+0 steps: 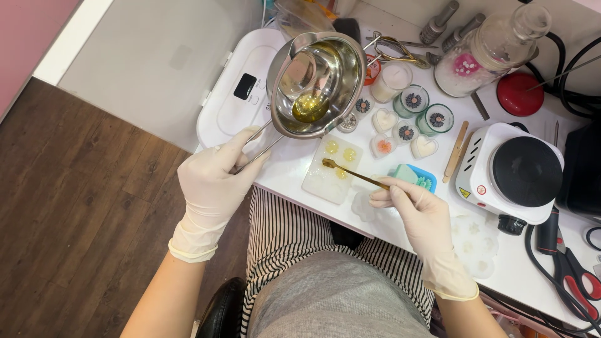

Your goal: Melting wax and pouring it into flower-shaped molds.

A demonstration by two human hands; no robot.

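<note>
Our left hand (213, 181) grips the steel pouring pot (316, 84) by its handle, upper centre of frame; our right hand (416, 209) pinches a small gold spoon (350, 173) over the white mould (330, 170), centre.

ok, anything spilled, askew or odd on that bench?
No spill visible. The steel melting pot is tilted, held off the table by its handle in the left hand, yellow liquid pooled at its low side. The right hand holds a thin gold tool over the clear mold. Nothing else stands out.
</note>
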